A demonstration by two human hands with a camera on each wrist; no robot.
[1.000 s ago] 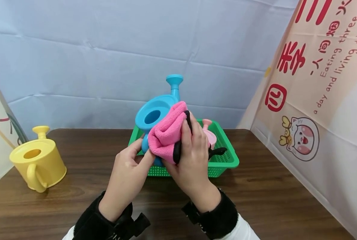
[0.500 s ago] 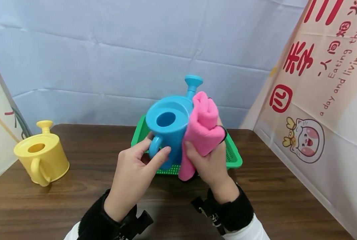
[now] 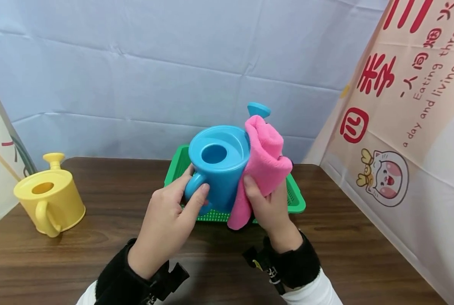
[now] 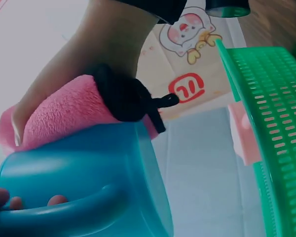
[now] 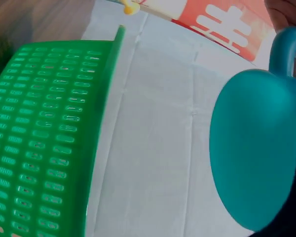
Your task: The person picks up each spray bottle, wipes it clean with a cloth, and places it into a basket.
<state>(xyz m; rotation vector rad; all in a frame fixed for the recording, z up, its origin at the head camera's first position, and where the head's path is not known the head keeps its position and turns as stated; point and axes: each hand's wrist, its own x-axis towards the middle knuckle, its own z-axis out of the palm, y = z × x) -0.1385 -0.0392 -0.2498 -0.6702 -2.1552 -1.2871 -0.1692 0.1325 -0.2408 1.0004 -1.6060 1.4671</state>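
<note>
My left hand (image 3: 169, 216) grips the handle of a blue toy watering can (image 3: 223, 182), held above the front of a green basket. Against the can's right side my right hand (image 3: 268, 212) holds a folded pink cloth (image 3: 266, 161), thumb on its near face. The cloth hides most of the spout; only the blue rose (image 3: 259, 110) shows above it. A black strap (image 4: 123, 98) on the cloth is visible in the left wrist view. In the right wrist view, the can's smooth base (image 5: 256, 148) faces the camera.
The green basket (image 3: 297, 201) stands on the brown wooden table (image 3: 116, 203) behind the can. Through its side, the left wrist view shows something pink (image 4: 244, 133). A yellow watering can (image 3: 55, 199) stands at the left. Pale cloth sheets (image 3: 135, 84) surround the table's back and sides.
The pink cloth has moved from the can's near side round to its right side with my right hand. The can has shifted right and turned, its rose now further right.
</note>
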